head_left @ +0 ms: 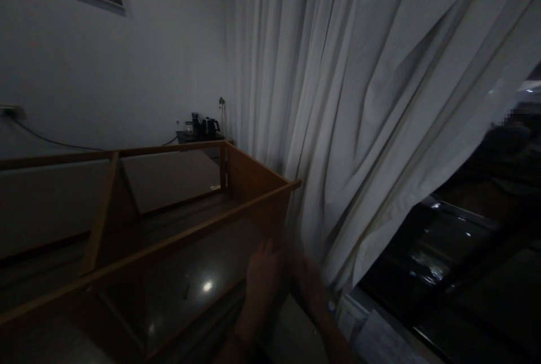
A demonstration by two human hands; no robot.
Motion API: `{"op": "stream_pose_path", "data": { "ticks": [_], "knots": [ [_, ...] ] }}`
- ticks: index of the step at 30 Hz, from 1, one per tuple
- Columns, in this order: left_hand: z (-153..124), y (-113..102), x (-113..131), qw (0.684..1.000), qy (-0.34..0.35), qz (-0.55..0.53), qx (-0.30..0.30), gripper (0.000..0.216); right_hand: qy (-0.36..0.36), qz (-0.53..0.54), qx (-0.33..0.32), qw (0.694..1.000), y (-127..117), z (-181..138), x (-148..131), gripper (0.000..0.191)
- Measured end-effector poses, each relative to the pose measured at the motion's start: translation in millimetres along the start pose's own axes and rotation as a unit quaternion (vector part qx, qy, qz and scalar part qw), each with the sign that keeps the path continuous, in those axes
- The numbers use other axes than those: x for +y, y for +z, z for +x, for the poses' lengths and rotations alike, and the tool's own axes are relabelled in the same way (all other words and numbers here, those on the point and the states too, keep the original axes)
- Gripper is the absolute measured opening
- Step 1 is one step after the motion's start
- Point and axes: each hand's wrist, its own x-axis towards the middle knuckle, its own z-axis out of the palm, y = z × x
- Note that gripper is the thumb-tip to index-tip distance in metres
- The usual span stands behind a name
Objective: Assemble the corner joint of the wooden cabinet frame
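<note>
I judge this as a reach toward the curtain (359,127), whose hem hangs just right of the wooden frame (253,183). The left hand (262,274) and right hand (307,280) are up side by side just below the frame's end panel, with the forearms angled in from underneath. Blur and darkness hide the fingers, so I cannot tell whether they are apart or clamped on cloth. Any grip calls for finding the hem's edge first.

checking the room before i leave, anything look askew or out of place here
The curtain hangs slanted and bunched low by the left hand and right hand, baring the dark window. The wooden frame stands open, with no top board. Nothing looks spilled.
</note>
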Motion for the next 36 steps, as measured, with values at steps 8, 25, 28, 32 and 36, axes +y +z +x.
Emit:
{"op": "stream_pose_path", "data": {
  "ticks": [8,25,28,32,36],
  "knots": [
    [0,2,-1,1.0,-0.004,-0.009,-0.001,0.03,-0.282,-0.275,0.057,0.917,-27,-2,5,0.043],
    [0,4,-1,1.0,0.005,-0.006,0.015,0.028,-0.047,-0.025,-0.111,0.992,-14,-8,-8,0.066],
    [0,2,0,1.0,0.001,-0.009,0.013,0.029,-0.073,-0.058,-0.094,0.991,-20,-6,-14,0.06],
    [0,3,0,1.0,0.003,-0.013,0.014,0.028,-0.125,-0.176,-0.034,0.976,-26,-5,-17,0.051],
    [0,4,-1,1.0,-0.002,-0.01,-0.003,0.029,-0.105,-0.178,-0.055,0.977,-21,-6,-13,0.057]
  ]
}}
